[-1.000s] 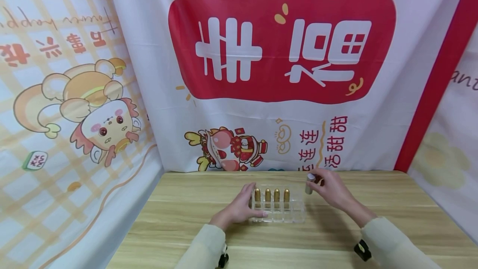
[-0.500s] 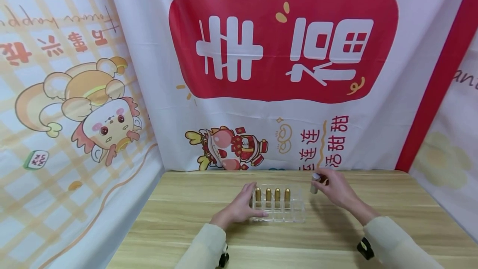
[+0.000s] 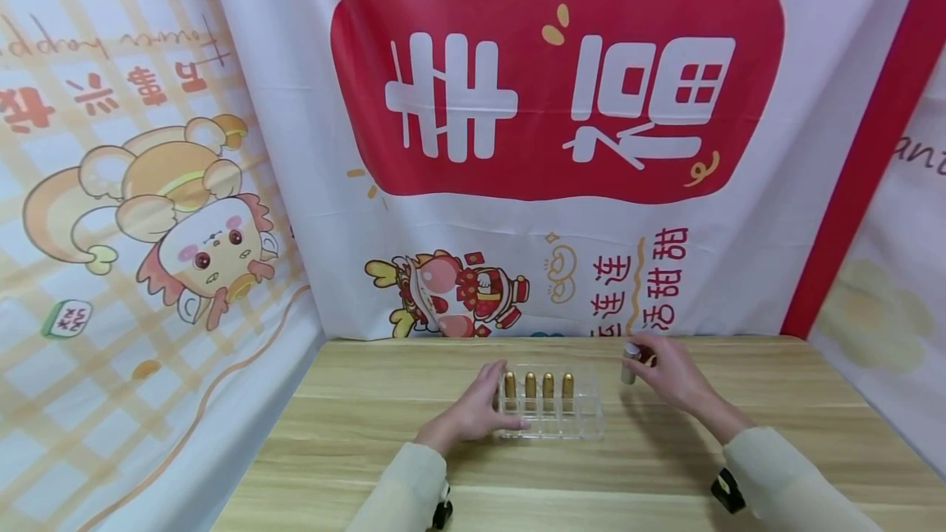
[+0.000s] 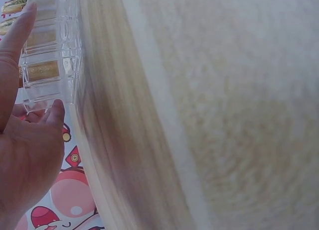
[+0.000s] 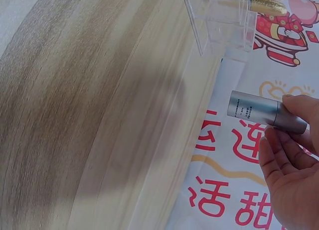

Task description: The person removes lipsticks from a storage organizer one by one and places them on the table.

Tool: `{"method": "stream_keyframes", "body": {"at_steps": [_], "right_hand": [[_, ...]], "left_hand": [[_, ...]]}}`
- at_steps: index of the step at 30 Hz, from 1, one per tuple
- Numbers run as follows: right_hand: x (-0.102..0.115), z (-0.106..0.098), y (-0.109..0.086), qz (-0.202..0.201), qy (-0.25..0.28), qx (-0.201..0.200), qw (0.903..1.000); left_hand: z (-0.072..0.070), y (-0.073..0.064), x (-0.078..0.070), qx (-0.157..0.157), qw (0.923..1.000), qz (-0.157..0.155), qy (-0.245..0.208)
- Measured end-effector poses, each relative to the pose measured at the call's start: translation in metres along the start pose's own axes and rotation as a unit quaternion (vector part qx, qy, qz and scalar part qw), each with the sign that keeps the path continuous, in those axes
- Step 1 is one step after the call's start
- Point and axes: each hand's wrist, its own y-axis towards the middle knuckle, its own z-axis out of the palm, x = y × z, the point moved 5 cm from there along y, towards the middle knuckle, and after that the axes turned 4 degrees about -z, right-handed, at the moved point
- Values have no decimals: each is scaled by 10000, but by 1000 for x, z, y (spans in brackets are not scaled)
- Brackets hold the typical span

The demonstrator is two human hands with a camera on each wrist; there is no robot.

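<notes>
A clear plastic lipstick organizer (image 3: 584, 428) stands on the table, with several gold lipsticks (image 3: 548, 387) upright in its back row. My left hand (image 3: 470, 415) grips its left end, thumb along the front and fingers at the far side; the left wrist view shows the fingertips at the clear wall. To the right of the organizer, my right hand (image 3: 671, 376) pinches a silver lipstick tube (image 5: 253, 109) between thumb and fingers near one end. Small dark print shows on the tube's side. It is held upright, apart from the organizer.
The wood-grain table (image 3: 369, 466) reaches back to a white cloth (image 3: 296, 146) with a red printed panel. Printed cloths also hang at the left and right sides. Black straps (image 3: 727, 489) sit at the sleeve cuffs.
My right hand has moved a little to the right with the silver lipstick tube, widening the gap to the organizer. The left hand and the organizer have stayed put.
</notes>
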Motion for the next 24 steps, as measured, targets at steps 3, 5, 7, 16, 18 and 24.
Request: {"method": "stream_keyframes", "body": {"at_steps": [3, 5, 7, 16, 18, 24], "right_hand": [[-1, -1, 0, 70, 42, 31, 10000], [-2, -1, -1, 95, 66, 55, 9999], [-3, -2, -1, 112, 91, 62, 9999], [-5, 0, -3, 107, 35, 53, 9999], [-7, 1, -3, 120, 3, 85, 9999], [-8, 5, -2, 106, 6, 119, 9999]], "left_hand": [[0, 0, 0, 5, 10000, 4, -22], [0, -1, 1, 8, 10000, 7, -16], [0, -1, 1, 5, 10000, 14, -6], [1, -1, 1, -1, 10000, 21, -2], [1, -1, 0, -13, 10000, 37, -30], [0, -2, -2, -13, 10000, 35, -12]]}}
